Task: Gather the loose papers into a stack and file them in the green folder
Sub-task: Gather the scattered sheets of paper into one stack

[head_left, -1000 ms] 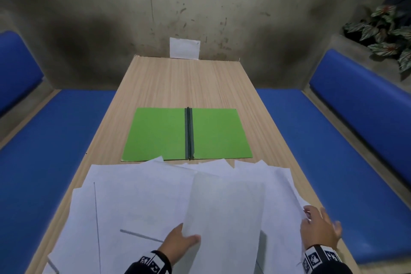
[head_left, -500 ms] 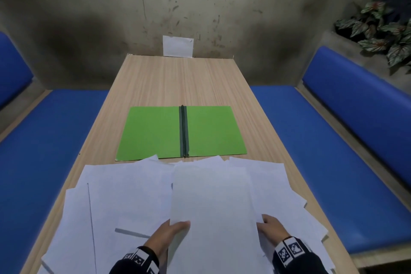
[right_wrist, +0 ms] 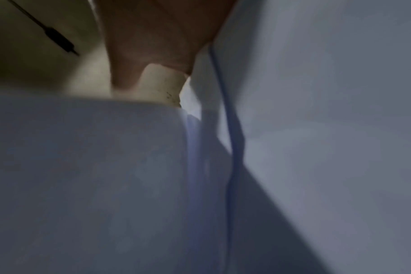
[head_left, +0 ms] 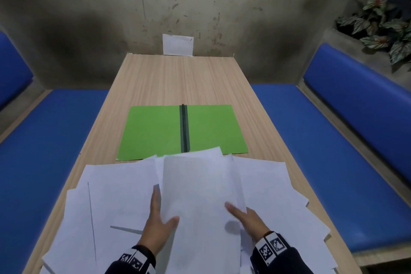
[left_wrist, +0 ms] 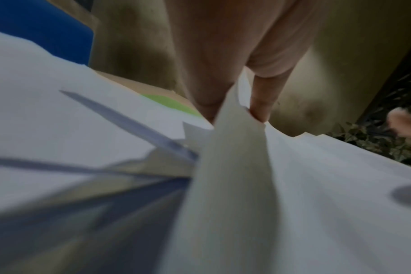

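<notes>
The green folder (head_left: 155, 131) lies open and flat mid-table, its dark spine (head_left: 184, 129) pointing away from me. Loose white papers (head_left: 115, 184) fan across the near end of the table, overlapping the folder's front edge. On top, in the middle, I hold a few sheets (head_left: 200, 189) between both hands. My left hand (head_left: 155, 224) grips their left edge, thumb on top and fingers stretched along the side; the left wrist view shows the paper edge (left_wrist: 230, 129) pinched. My right hand (head_left: 246, 218) grips the right edge with its thumb on top and its fingers hidden beneath.
The wooden table (head_left: 178, 82) runs away to a stained wall, where a white card (head_left: 178, 44) leans. Blue padded benches (head_left: 55, 151) (head_left: 322, 140) flank it. A leafy plant (head_left: 382, 29) sits at the upper right. Some papers overhang the table's near right edge.
My right hand left the papers at the table's right side and took the right edge of the held sheets. Both hands then slid forward along the sheets, carrying them toward the folder.
</notes>
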Available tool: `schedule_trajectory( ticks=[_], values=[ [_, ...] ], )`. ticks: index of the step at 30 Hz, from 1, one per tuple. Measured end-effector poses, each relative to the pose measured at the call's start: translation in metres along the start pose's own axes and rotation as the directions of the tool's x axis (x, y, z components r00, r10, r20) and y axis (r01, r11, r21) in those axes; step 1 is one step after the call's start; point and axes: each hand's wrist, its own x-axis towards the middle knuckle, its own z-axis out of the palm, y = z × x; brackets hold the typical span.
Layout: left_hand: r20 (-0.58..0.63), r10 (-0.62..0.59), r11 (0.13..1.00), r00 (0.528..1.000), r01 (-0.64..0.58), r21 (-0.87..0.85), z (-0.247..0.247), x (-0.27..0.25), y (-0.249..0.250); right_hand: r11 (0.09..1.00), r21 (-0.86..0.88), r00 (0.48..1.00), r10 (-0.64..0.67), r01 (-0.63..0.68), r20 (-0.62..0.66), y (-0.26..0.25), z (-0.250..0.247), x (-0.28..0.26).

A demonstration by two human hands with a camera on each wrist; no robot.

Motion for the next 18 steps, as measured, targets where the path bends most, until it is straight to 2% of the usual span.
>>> schedule_trajectory(
  ticks=[3,5,8,11,13,15,16,18],
  values=[
    [-0.08,-0.002,0.98,0.997,-0.014,-0.197,-0.013,0.002,0.015,0.989,-0.093,0.989,-0.119,0.111,-0.087,-0.008,0.003,0.002],
    [-0.122,-0.035,0.959,0.992,-0.001,-0.282,-0.027,0.005,0.013,0.984,-0.066,0.984,-0.168,0.164,-0.055,-0.019,0.005,-0.001],
    [-0.115,-0.183,0.928,0.976,0.133,-0.348,-0.042,0.006,-0.003,0.976,-0.071,0.978,-0.204,0.206,0.035,-0.029,0.016,0.001],
    [-0.158,-0.329,0.894,0.931,0.253,-0.371,-0.043,0.003,-0.018,0.946,-0.218,0.971,-0.229,0.238,0.066,-0.031,0.036,0.015],
    [-0.234,-0.422,0.887,0.876,0.345,-0.307,-0.04,0.003,-0.027,0.901,-0.373,0.973,-0.228,0.222,0.028,-0.032,0.048,0.028],
    [-0.313,-0.479,0.877,0.82,0.457,-0.148,-0.036,0.004,-0.028,0.823,-0.533,0.972,-0.235,0.196,-0.005,-0.03,0.053,0.042],
    [-0.345,-0.481,0.871,0.806,0.486,-0.078,-0.035,0.003,-0.026,0.783,-0.598,0.972,-0.233,0.175,-0.021,-0.029,0.055,0.05],
    [-0.375,-0.468,0.868,0.8,0.497,-0.021,-0.034,0.003,-0.024,0.761,-0.638,0.982,-0.184,0.122,-0.031,-0.031,0.055,0.058]
  ],
)
